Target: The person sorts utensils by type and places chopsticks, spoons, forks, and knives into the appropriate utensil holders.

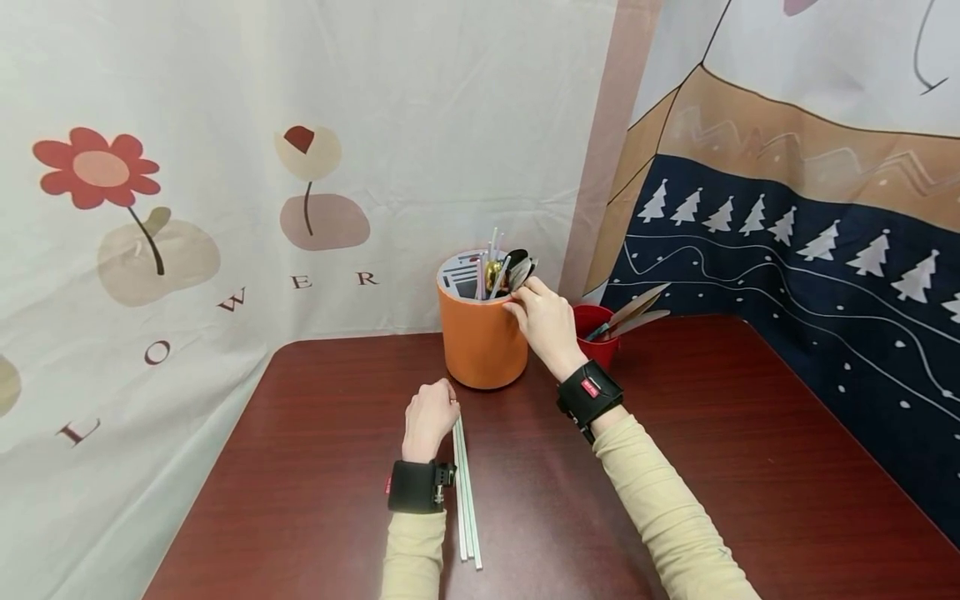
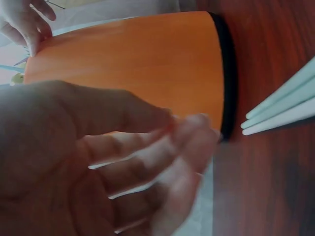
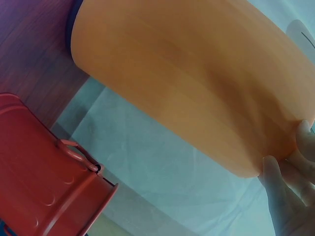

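Note:
My left hand (image 1: 430, 418) is just above the table beside the far ends of several pale green chopsticks (image 1: 467, 500). In the left wrist view its fingers are loosely bent, the thumb is near the fingertips, and they hold nothing; the chopsticks (image 2: 283, 101) lie apart from them. An orange utensil holder (image 1: 483, 342) stands upright beyond this hand. My right hand (image 1: 547, 327) grips the holder's right rim, with fingertips (image 3: 271, 169) on the edge. Spoons (image 1: 521, 271) and thin pale sticks (image 1: 480, 279) stand in the holder, close to those fingers.
To the right of the holder stands a red bucket (image 1: 592, 342) with a side handle. Long-bladed utensils (image 1: 637, 312) lean out of it to the right. A printed cloth (image 1: 450, 150) hangs behind the dark red wooden table (image 1: 315, 467).

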`<act>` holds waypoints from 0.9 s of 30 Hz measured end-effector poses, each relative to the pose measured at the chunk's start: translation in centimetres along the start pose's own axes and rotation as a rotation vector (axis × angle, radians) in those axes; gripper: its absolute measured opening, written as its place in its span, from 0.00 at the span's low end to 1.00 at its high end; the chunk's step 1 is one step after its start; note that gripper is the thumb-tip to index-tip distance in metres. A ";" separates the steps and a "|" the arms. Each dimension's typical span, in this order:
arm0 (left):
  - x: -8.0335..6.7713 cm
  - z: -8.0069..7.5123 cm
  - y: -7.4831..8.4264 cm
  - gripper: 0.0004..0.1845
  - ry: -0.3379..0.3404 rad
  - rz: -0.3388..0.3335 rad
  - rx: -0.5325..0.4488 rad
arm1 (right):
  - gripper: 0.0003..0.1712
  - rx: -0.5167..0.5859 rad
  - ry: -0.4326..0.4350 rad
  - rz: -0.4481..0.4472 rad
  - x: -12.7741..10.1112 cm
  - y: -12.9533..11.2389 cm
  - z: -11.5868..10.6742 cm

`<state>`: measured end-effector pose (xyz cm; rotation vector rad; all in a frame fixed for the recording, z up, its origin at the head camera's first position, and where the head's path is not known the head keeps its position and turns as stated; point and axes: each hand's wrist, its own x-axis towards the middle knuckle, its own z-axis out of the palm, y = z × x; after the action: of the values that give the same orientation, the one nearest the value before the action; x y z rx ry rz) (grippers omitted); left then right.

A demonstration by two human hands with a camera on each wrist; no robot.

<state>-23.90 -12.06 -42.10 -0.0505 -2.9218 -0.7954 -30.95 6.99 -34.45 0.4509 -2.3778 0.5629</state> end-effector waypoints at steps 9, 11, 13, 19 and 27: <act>-0.7 0.5 -0.3 0.17 -0.217 -0.111 0.075 | 0.13 -0.010 0.021 -0.019 0.0 0.2 0.3; -0.8 0.7 -0.4 0.16 -0.282 -0.144 0.078 | 0.13 -0.012 0.022 -0.020 0.0 0.2 0.3; -0.8 0.8 -0.4 0.15 -0.333 -0.165 0.090 | 0.13 -0.013 0.019 -0.018 -0.1 0.2 0.3; -0.9 1.1 -0.3 0.12 -0.377 -0.191 0.116 | 0.14 -0.014 0.009 -0.010 -0.1 0.2 0.2; -0.6 1.8 0.4 0.08 -0.353 -0.267 0.196 | 0.14 -0.008 0.015 -0.009 -0.1 0.1 0.1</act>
<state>-23.47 -10.84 -43.48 0.2455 -3.3776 -0.5761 -31.04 7.03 -34.62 0.4523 -2.3616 0.5511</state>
